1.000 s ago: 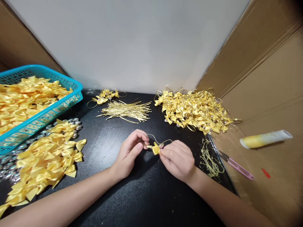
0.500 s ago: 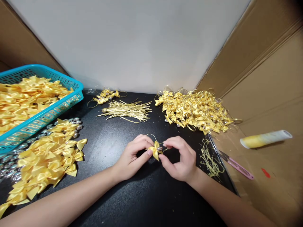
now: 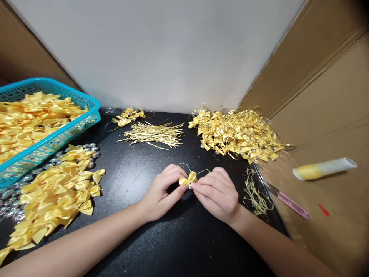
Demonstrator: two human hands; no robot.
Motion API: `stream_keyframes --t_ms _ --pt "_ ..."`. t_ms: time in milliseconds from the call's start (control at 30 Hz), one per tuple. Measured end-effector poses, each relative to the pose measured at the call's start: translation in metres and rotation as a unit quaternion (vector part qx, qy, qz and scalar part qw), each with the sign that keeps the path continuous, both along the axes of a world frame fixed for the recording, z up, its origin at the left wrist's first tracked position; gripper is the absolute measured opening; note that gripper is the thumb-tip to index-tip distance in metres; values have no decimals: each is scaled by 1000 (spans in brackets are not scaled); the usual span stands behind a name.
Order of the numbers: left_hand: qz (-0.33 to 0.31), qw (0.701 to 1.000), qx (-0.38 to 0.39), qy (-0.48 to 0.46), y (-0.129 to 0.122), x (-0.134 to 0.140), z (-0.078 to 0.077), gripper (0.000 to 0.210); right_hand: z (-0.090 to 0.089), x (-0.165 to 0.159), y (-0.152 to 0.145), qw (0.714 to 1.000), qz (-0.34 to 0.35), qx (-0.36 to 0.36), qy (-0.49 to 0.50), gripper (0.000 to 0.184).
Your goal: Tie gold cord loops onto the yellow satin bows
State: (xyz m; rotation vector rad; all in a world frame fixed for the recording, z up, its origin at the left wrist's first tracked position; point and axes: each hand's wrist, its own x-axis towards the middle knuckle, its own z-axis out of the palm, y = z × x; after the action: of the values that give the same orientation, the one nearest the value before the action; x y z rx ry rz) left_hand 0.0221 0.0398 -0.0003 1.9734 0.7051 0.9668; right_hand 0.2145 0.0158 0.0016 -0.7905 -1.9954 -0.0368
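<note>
Between my two hands is a yellow ribbon bow with a gold cord arching behind it. A small silver bead sits at the bow's lower middle. My left hand pinches the bow's left side between thumb and index finger. My right hand is closed at the bow's right side, its thumb and fingertips pressed against the bead. Fingers partly cover the bow's edges and the cord's lower ends.
A blue basket of bows stands left, with loose bows and silver beads before it. Gold cords lie at the back. Beaded bows are heaped back right, near cord scraps, pink-handled scissors and a tube.
The bow has turned so its bead now faces down toward me. My right fingers have closed in from a spread pinch onto the bead. My left hand has barely moved.
</note>
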Motion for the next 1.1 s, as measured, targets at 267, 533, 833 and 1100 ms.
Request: stream_keyframes --t_ms 267,533,833,1100 --pt "-11 999 -33 -6 4 -1 -3 21 0 -4 -2 991 18 -99 88 33" --pt "-25 999 -25 25 1 -3 -2 28 3 -8 0 913 53 -381 134 18" --pt "108 992 -56 -15 0 -4 -6 43 5 -8 1 975 29 -191 106 13" --pt "106 987 -123 15 -3 1 0 26 5 -9 0 938 38 -320 131 25"
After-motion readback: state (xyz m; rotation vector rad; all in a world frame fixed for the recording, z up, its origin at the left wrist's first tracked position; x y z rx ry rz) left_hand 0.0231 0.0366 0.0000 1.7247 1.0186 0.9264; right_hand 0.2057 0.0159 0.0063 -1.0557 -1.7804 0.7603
